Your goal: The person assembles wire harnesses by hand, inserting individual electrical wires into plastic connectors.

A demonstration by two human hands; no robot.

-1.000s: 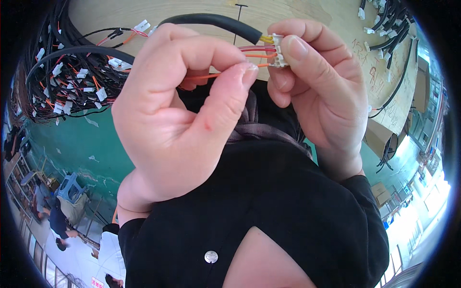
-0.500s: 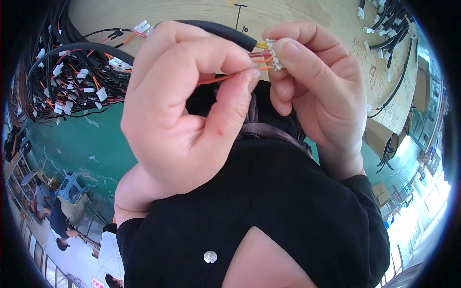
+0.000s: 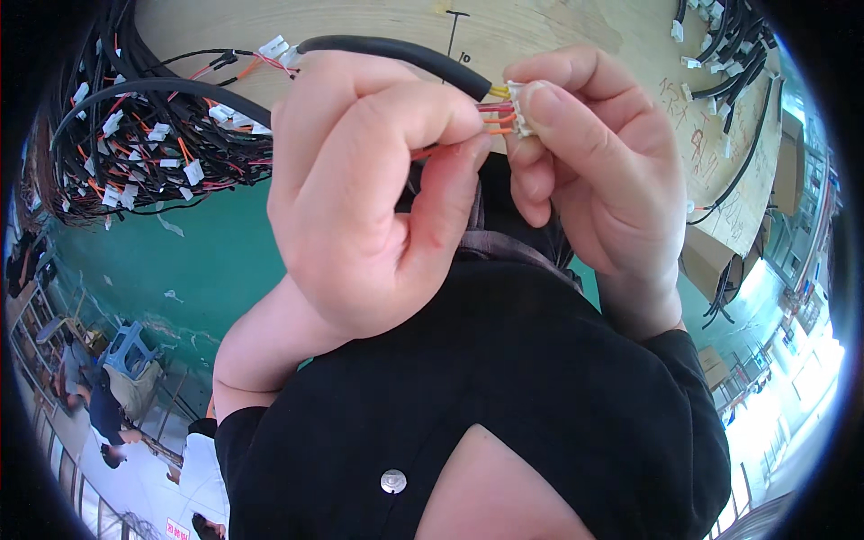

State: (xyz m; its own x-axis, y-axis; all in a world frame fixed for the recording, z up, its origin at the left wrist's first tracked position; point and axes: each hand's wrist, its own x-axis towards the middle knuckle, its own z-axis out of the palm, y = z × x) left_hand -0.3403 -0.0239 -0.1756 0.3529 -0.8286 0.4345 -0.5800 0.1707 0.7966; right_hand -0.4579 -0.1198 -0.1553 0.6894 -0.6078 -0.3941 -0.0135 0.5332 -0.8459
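Observation:
My right hand (image 3: 598, 153) pinches a small white connector housing (image 3: 519, 110) between thumb and forefinger. Yellow, red and orange wires (image 3: 500, 120) run into the housing's left side. The yellow pair comes out of a thick black sleeve (image 3: 396, 49) that arches behind my left hand (image 3: 369, 198). My left thumb and forefinger are closed on the orange wires just left of the housing. The wire ends inside the housing are hidden from view.
A large heap of black cables with white connectors (image 3: 135, 153) lies on the left of the wooden board (image 3: 576, 22). More black cables (image 3: 733, 54) rest at the far right, above a cardboard box (image 3: 711, 256). Other people (image 3: 108, 414) are in the lower left background.
My left hand has moved right and its fingertips are nearer the housing, so less of the orange wires shows. The housing and my right hand have shifted slightly down and right.

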